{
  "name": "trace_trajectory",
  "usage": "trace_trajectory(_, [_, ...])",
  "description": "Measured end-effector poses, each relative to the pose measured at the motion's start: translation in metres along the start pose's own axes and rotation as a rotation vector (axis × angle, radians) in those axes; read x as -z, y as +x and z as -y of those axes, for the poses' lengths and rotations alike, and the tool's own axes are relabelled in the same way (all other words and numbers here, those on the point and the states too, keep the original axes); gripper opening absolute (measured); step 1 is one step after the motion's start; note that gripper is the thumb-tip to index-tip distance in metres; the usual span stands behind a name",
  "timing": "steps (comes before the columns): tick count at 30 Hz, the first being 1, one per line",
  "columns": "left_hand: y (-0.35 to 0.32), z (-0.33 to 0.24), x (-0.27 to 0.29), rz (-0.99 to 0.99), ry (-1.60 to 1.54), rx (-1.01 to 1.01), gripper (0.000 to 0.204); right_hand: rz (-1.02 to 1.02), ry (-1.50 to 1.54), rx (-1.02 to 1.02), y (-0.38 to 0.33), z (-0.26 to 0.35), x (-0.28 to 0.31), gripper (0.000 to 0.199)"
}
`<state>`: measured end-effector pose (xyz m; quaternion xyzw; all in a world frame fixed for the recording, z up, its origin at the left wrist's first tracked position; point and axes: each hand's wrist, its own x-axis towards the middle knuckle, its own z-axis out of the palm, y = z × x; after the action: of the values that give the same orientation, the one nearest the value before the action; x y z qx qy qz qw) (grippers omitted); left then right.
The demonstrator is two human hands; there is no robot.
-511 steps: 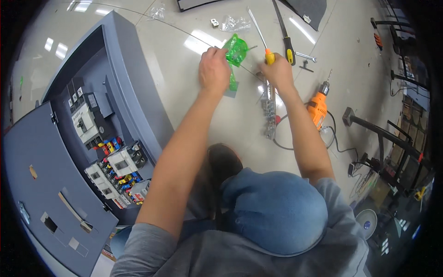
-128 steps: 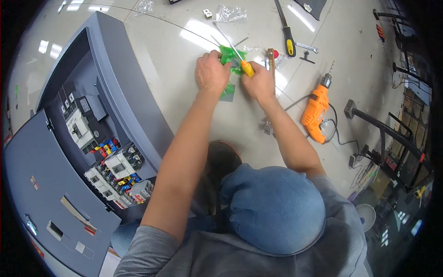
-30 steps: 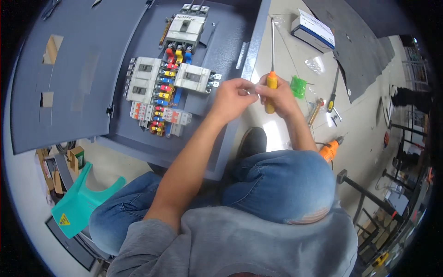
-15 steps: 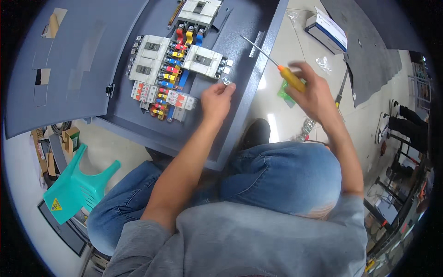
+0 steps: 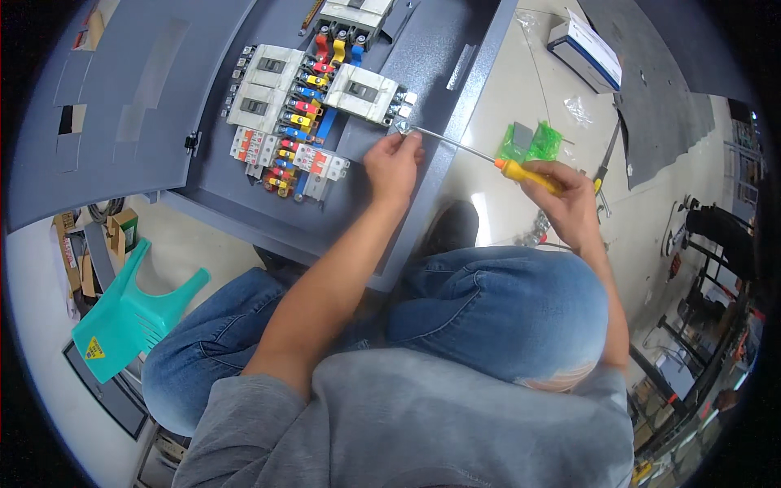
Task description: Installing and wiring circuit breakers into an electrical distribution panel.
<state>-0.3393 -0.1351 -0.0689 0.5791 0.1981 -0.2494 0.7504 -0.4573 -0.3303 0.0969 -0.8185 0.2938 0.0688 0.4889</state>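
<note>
My right hand grips the yellow handle of a long screwdriver. Its shaft points left, and the tip meets a small shiny metal screw at the fingertips of my left hand. The left fingers are pinched together on that screw, just below the end terminals of a white circuit breaker. Red, yellow and blue busbar tabs run down the middle of the grey metal cabinet, with larger breakers to their left. Smaller white breakers with orange-red switches sit lower down.
The cabinet door stands swung out to the left. On the floor at right lie a white box, a green packet and a yellow-handled tool. A turquoise plastic stool is at lower left.
My right hand has swung the screwdriver down, from pointing up and away to lying nearly level, its tip now at the screw. The left hand stays near the breaker terminals; the view has shifted slightly.
</note>
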Motion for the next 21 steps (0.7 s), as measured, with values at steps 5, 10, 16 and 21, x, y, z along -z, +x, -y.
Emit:
trace_trajectory(5, [-0.002, -0.001, 0.001, 0.022, -0.046, -0.014, 0.019, 0.021, -0.044, 0.019, 0.008, 0.006, 0.001, 0.028])
trace_trajectory(10, [0.001, -0.003, 0.001, 0.053, -0.028, 0.001, 0.019, 0.032, -0.040, 0.033, 0.010, 0.005, 0.000, 0.027])
trace_trajectory(16, [-0.001, -0.008, 0.000, 0.059, -0.018, 0.020, 0.018, 0.041, -0.092, 0.045, 0.007, 0.014, 0.002, 0.027])
trace_trajectory(21, [0.003, 0.005, 0.007, 0.047, 0.016, -0.122, 0.018, 0.067, -0.228, 0.202, 0.010, 0.027, 0.001, 0.023])
